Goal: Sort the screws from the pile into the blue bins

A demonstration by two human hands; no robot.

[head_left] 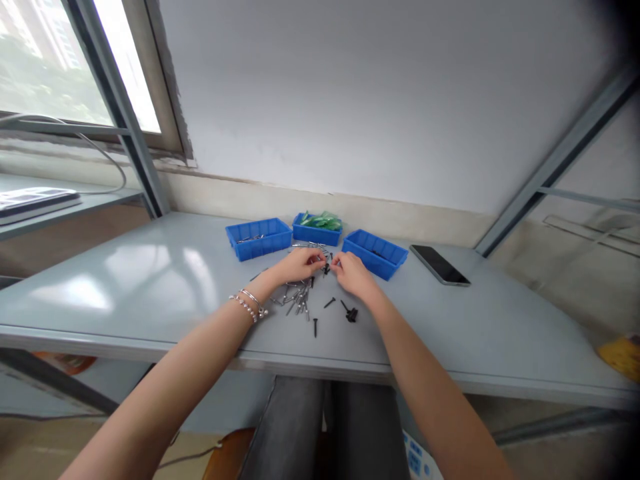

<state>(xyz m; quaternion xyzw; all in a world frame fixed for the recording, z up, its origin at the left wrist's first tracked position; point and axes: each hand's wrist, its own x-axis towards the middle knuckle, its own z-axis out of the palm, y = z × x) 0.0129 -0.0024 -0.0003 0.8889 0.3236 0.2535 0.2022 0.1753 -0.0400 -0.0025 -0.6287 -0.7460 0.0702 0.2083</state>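
Note:
My left hand (301, 264), with bracelets at the wrist, reaches over a loose pile of silver screws or pins (299, 298). Its thumb and fingers are closed near a few small black screws (327, 269). Just to the right, my right hand (350, 273) has its fingers curled together beside the same black screws. What either set of fingertips holds is too small to make out. Closer to the table's front lie a single black screw (315, 327), another one (330, 303) and a small black cluster of screws (352, 314).
Behind the hands stand a blue bin (260, 248) with silver pieces, a blue bin (315, 235) with green plastic packaging, and a blue bin (377, 263) with dark pieces. A phone (440, 265) lies at right on the grey table (125, 287). Metal posts flank the table.

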